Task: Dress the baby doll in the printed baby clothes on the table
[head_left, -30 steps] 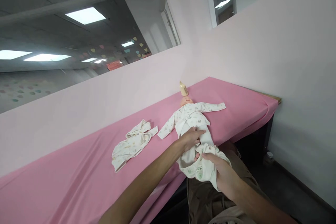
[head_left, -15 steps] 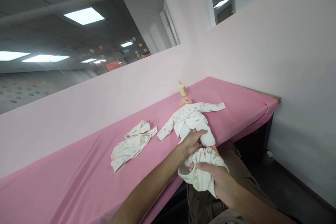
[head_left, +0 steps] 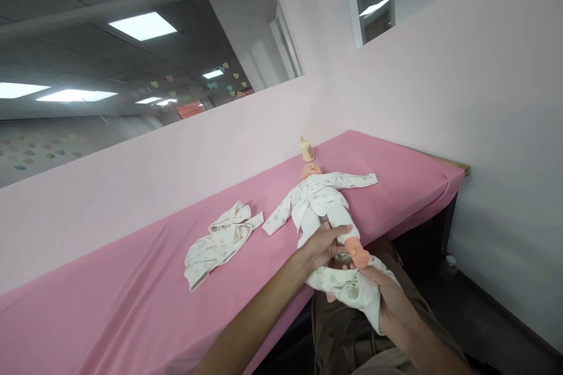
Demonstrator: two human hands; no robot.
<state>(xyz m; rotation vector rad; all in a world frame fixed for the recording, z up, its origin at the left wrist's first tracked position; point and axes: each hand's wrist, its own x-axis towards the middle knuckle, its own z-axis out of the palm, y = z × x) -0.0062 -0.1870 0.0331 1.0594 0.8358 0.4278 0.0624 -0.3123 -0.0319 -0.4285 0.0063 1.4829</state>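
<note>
The left hand (head_left: 323, 244) covers the doll's (head_left: 323, 205) lower left leg. The bunched trousers (head_left: 347, 290) hide that foot and most of the right hand's (head_left: 393, 304) fingers. The print on the spare garment (head_left: 220, 240) is too small to make out.

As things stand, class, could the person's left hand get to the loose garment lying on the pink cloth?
Probably yes: the garment lies on the left hand's side with only bare pink cloth between, though that hand is on the doll's leg.
</note>
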